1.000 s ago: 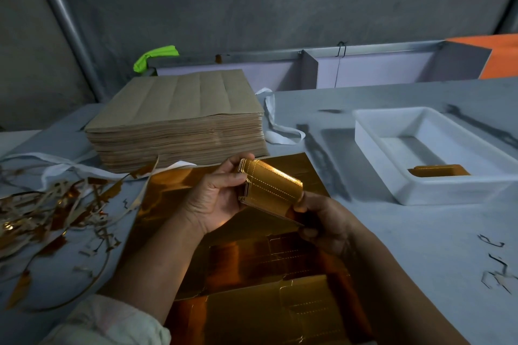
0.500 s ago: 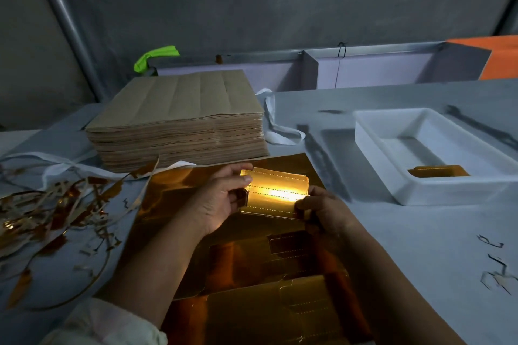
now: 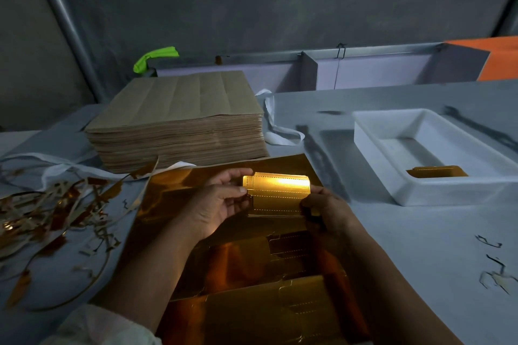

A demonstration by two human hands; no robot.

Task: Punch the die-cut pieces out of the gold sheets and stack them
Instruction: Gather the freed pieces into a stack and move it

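A small stack of punched gold pieces is held between both hands, lying nearly flat above the gold sheets spread on the table. My left hand pinches its left end with thumb on top. My right hand grips its right end. Light glares off the top piece, which shows dotted crease lines. The sheets below show punched-out openings. A few gold pieces lie in the white tray at the right.
A thick pile of brown-backed sheets stands behind the hands. Gold scrap strips litter the left of the table, small scraps lie at the right. White straps trail beside the pile. A low wall runs along the back.
The held stack has turned from tilted on edge to nearly flat and level, and both hands have squared it up; the glare on its top has grown.
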